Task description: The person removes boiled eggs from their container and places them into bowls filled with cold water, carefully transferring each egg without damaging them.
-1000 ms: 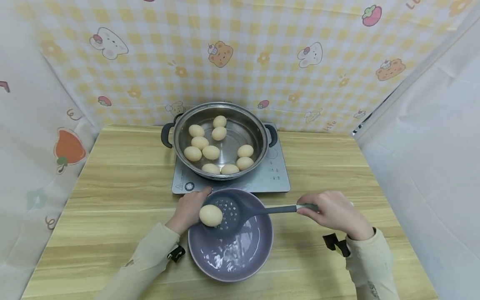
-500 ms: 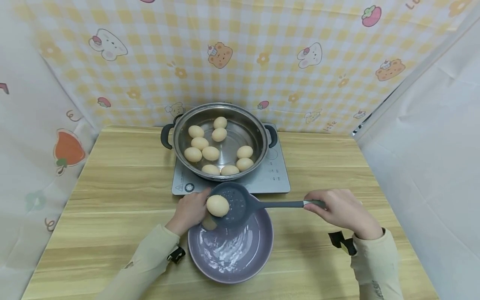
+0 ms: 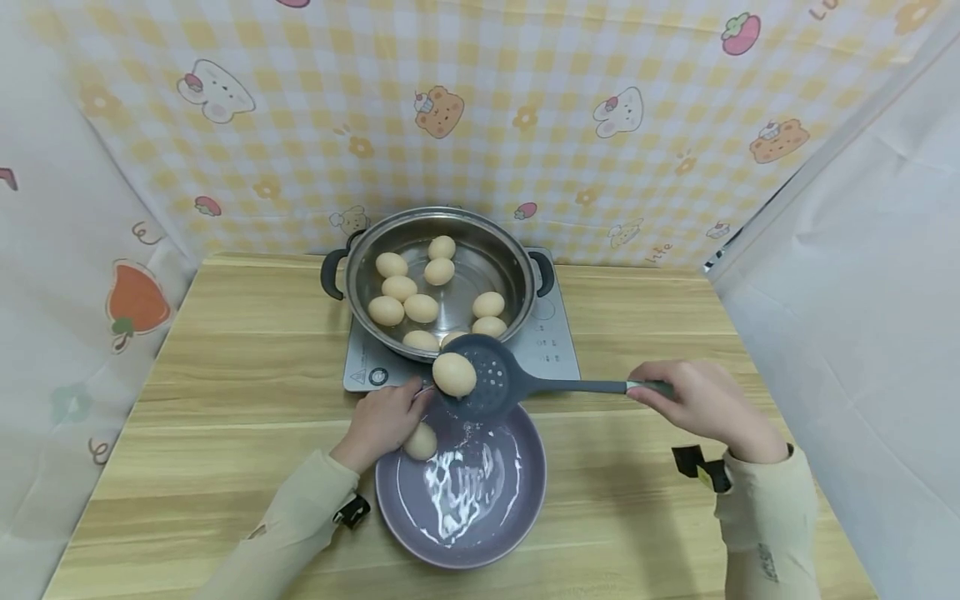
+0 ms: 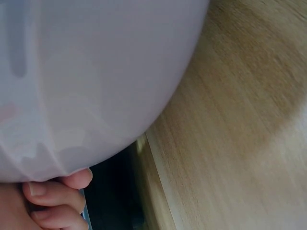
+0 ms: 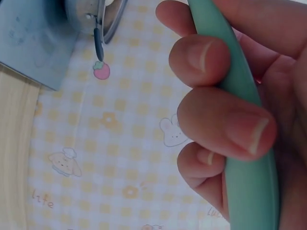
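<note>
My right hand [image 3: 701, 400] grips the handle of a dark grey skimmer [image 3: 491, 379]; in the right wrist view the fingers curl round its green handle end [image 5: 252, 191]. One egg [image 3: 454, 375] lies on the left part of the perforated head, which overlaps the pot's near rim and the bowl's far edge. At the far left edge of a purple bowl [image 3: 480, 533], my left hand [image 3: 384, 423] holds the rim, its fingers [image 4: 55, 196] bent against the bowl's underside in the left wrist view. A second egg [image 3: 421, 442] sits inside the bowl beside that hand.
Behind the bowl, a steel pot [image 3: 476, 283] with several eggs in water stands on a grey induction cooker [image 3: 551, 358]. Dark pot handles [image 3: 333, 273] stick out at both sides. A checked cloth [image 3: 510, 108] hangs behind the wooden table [image 3: 247, 333].
The skimmer with its egg has moved away from me and rightward, from over the bowl to the pot's near rim. This uncovers the egg in the bowl. My left hand stays put.
</note>
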### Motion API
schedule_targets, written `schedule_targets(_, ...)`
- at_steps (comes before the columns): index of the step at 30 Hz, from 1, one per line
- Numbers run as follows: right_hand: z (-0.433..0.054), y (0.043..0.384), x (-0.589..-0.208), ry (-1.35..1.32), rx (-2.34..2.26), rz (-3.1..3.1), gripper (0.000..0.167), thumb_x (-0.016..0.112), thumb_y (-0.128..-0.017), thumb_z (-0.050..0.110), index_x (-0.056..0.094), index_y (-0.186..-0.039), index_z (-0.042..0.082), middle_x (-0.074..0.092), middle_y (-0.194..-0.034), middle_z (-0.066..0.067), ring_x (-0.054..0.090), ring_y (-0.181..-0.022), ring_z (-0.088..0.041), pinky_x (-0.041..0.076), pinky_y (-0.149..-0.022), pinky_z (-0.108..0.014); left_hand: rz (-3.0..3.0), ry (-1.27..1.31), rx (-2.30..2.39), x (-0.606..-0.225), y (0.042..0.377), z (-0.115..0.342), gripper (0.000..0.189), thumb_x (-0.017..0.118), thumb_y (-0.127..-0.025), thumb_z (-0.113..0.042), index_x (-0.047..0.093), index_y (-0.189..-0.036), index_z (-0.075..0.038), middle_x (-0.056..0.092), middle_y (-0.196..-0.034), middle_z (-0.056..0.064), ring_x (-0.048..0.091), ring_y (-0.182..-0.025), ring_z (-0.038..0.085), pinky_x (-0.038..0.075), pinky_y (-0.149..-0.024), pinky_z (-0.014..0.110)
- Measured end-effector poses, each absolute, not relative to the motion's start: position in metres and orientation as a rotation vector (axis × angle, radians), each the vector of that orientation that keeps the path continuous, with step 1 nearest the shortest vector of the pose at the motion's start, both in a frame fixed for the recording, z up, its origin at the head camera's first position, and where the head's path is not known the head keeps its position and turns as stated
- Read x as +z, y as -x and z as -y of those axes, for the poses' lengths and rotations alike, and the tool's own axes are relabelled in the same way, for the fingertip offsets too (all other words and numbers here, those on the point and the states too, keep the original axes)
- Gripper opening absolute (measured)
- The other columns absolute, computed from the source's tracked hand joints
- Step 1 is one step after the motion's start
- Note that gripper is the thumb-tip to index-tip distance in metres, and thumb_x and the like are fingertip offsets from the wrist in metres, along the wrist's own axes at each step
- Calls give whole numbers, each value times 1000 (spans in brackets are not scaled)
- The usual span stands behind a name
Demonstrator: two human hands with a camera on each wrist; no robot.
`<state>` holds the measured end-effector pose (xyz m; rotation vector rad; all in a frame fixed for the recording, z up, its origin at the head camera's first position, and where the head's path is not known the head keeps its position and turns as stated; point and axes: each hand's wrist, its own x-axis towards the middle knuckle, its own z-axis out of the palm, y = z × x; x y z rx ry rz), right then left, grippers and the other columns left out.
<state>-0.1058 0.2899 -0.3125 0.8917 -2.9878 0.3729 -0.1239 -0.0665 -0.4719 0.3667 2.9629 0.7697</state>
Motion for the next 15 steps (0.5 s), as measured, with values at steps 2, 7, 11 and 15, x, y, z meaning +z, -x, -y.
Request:
schedule_targets(2,-289,110,-309,-881,367,3009,5,64,-84,21,67,-86,18,42,-56,18,28,-44,5,29,-45,-20,-2965,-364,773,-472,123,67,25,46,-93,-34,52,-77,-16,62,-74,12,60,-66,32,38,-49,39)
schedule_targets(7,-287,124,-299,-883,368,3054,9,62,-86,19,67,-89,13,51,-61,14,32,-45,3,33,-49,-22,-2968,-362,774,-471,122,67,24,47,-92,-35,50,-76,-17,60,-70,11,59,-64,31,37,-48,37)
schedule_targets(11,-284,138,-292,-899,437,3098,11,60,-88,19,67,-90,11,52,-61,10,32,-44,0,33,-49,-23,-2971,-364,766,-471,123,68,23,47,-92,-34,51,-77,-17,61,-70,11,60,-64,31,38,-48,37)
schedule_targets(15,-282,154,-286,-888,423,3119,14,58,-89,19,67,-90,8,59,-67,5,38,-48,-3,37,-52,-25,-2966,-376,762,-471,123,67,23,47,-92,-33,54,-81,-15,62,-72,12,60,-65,32,39,-50,39)
